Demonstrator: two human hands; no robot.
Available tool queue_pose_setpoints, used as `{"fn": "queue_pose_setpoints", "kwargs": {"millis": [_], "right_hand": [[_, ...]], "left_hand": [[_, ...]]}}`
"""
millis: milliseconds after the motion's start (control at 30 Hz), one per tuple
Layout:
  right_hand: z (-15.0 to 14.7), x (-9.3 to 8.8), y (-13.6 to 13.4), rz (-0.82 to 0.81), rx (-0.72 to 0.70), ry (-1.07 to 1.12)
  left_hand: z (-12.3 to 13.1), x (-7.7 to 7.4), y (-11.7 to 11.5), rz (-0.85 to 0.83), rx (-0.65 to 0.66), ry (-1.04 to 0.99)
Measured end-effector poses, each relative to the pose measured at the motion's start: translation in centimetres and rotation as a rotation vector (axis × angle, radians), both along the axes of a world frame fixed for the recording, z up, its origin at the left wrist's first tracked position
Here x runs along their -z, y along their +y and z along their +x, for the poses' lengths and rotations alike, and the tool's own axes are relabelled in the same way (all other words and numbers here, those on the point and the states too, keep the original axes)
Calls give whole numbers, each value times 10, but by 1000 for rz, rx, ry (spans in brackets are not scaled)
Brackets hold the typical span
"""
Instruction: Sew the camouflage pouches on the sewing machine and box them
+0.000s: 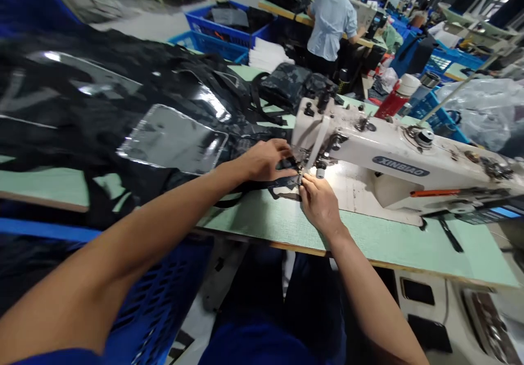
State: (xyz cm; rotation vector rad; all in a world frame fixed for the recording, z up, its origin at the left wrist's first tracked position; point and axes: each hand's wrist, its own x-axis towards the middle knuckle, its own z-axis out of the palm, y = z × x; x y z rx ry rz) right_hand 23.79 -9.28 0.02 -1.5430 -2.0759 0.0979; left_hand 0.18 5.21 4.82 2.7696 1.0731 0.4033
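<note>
A white sewing machine [385,163] stands on the green table, its needle area lit. Dark camouflage fabric [245,144] lies at its presser foot, part of a large pile of the same cloth with clear plastic windows [172,138]. My left hand [266,160] rests on this fabric just left of the needle, thumb apart from the fingers. Close in front of the presser foot, my right hand [320,201] has its thumb and fingers pressed together on the fabric's edge. The fingertips of both hands are near each other; the needle tip is hard to make out.
A black tool [451,235] lies on the table [393,245], right of the machine. Behind the machine stands a red bottle [395,100]. Blue crates [241,35] are beyond the table, and another blue crate [164,294] is at my left. A co-worker [332,24] sits farther back.
</note>
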Motion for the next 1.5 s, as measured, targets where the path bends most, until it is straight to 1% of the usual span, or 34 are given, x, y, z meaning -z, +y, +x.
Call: {"fn": "queue_pose_setpoints", "kwargs": {"millis": [33,67,100,167,233,267,300,333,400,467,500,533,600,667,700,733,767,800,833,867,900,933,1000,1033,1067,1100,1133,1167,1233,1367,1500], "right_hand": [[0,2,0,20,0,13],[1,5,0,39,-2,25],[1,7,0,54,-6,33],[1,10,0,71,-14,42],[0,11,0,77,-17,41],[0,11,0,79,-16,39],[-1,11,-1,82,-13,35],[-1,10,-1,85,-9,31],[-2,9,-2,92,-1,27],[-2,9,-3,95,0,27],[-2,9,-3,96,-2,27],[-2,9,-3,97,-4,25],[-2,9,-3,101,-9,19],[-1,9,-2,106,-9,15],[-1,9,-2,106,-9,13],[-1,9,-2,104,-10,12],[-1,9,-2,100,-11,10],[-1,8,-2,94,-12,8],[-1,7,-1,86,-14,4],[-1,7,-1,76,-15,-2],[-1,6,-1,66,-13,-10],[-2,4,-1,55,-11,-20],[-2,2,-1,34,-6,-38],[-3,1,-2,26,-3,-40],[-3,0,-2,20,0,-39],[-3,-1,-2,15,1,-34],[-3,-3,-3,11,-3,-31],[-3,-4,-3,9,-12,-29],[-3,-6,-4,-2,-40,-33],[-2,-9,-5,-28,-70,-41],[-3,-8,-4,-27,-85,-41]], "left_hand": [[-11,-7,-3,14,-42,-7],[-27,-16,-6,47,-124,-10],[-47,-25,-10,95,-251,-8],[-99,-45,-21,195,-604,36],[-153,-61,-32,196,-931,139],[-177,-67,-37,173,-1051,216],[-197,-71,-42,139,-1126,292],[-212,-74,-45,95,-1165,352],[-227,-80,-49,15,-1184,402],[-224,-94,-50,-19,-1195,372],[-219,-105,-49,-6,-1200,353],[-214,-119,-47,24,-1203,339],[-205,-156,-35,121,-1164,342],[-201,-194,-14,197,-1115,323],[-200,-210,-1,223,-1085,304],[-199,-222,14,260,-1044,251],[-195,-229,28,297,-1027,188],[-189,-229,40,342,-1017,117],[-179,-223,50,369,-978,60],[-165,-210,55,369,-900,33],[-147,-193,56,343,-780,37],[-126,-171,51,265,-591,86],[-81,-123,32,103,-186,194],[-59,-101,20,48,-23,237],[-40,-81,9,20,95,256],[-23,-65,0,9,155,249],[-10,-53,-8,11,166,243],[-1,-44,-12,18,154,239],[10,-34,-15,41,80,253],[16,-30,-20,76,-45,283],[23,-27,-25,-19,-128,325]]}}
